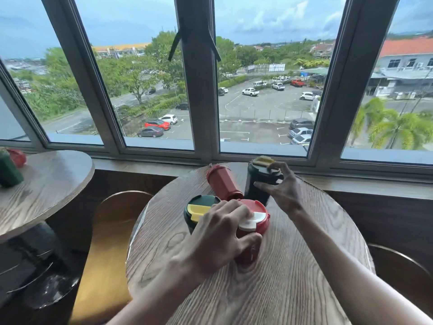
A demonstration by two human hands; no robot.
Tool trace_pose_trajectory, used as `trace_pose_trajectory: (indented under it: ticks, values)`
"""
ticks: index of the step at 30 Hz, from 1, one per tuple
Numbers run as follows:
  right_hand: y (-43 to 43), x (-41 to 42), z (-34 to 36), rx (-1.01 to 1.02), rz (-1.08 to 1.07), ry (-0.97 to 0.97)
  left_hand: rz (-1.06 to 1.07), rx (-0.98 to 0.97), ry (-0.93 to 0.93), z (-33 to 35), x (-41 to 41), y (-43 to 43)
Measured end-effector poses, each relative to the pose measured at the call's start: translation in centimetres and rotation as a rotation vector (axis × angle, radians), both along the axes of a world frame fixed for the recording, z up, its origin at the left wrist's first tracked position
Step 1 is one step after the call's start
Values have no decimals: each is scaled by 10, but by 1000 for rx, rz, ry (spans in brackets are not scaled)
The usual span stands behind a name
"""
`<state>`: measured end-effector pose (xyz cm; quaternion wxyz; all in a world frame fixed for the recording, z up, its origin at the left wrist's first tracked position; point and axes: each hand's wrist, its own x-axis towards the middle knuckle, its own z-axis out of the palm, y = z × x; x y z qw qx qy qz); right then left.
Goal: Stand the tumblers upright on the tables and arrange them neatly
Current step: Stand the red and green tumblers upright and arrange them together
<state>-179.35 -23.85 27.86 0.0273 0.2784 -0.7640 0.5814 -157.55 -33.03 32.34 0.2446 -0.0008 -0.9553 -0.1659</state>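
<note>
- Nearest you, your left hand (219, 233) wraps around the red tumbler (251, 233) with the white flap lid, fingers curled around its side just under the rim; it stands upright.
- Just beyond your left knuckles, touching that one or nearly so, a green tumbler (199, 213) with a yellow flap stands upright too.
- Further out, your right hand (281, 188) pinches the lid rim of the dark tumbler (261, 181), thumb and fingers closed on it; it's upright, yellow tab on top.
- Between your two hands, a second red tumbler (223, 182) lies on its side, base pointing back toward you, so that's the one left to stand on this round table (269, 289).
- I'd say this table is three of four up, and the group is bunched, not yet lined up neatly.
- Well off past your left hand, the neighbouring table (46, 184) holds a green tumbler (9, 171) and a red one (17, 157) at the frame edge; the green looks tilted, but I can't tell for sure.
- So roughly midway: one to right here, spacing to tidy, then that far table to check.
</note>
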Motion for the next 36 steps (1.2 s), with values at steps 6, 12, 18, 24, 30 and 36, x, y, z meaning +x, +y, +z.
trace_pose_trajectory:
  ticks: [6,12,18,24,30,36]
  values:
    - [5,35,-10,160,23,106,54,-19,55,-4,3,2]
    - [5,36,7,70,-3,-43,321,287,117,9,5,-41]
    - [1,8,23,31,48,-550,302,988,-149,16,2,-69]
    - [8,8,32,70,134,-563,241,1241,-235,5,-6,-86]
    - [10,22,24,31,128,-527,193,1277,-262,-4,-11,-95]
    - [9,28,26,18,124,-554,147,1296,-265,-11,-17,-101]
